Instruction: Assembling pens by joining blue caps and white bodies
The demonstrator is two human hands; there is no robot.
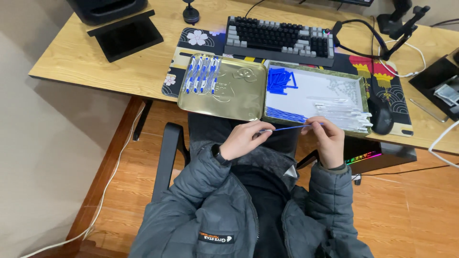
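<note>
— Both hands are seen low over the lap: what is held between them?

— One thin blue pen refill (291,127) is pinched at its ends, level, by the left hand (245,139) and the right hand (326,139). The fingers of each are curled shut on it. It is held just in front of the desk edge, below the trays.

— And what is laid just beyond?

— A green-rimmed tray (365,98) with a white floor is set on the desk mat; clear pen barrels (345,116) are piled in its near right corner, loose blue refills (280,80) in its far left corner, more along its near left edge. Touching its left side, a gold tin lid (234,93) is placed, with finished white-and-blue pens (202,73) lined up on its far left part.

— Farther back?

— A keyboard (279,39) is seen behind the trays, and a black mouse (382,115) just right of the tray.
</note>
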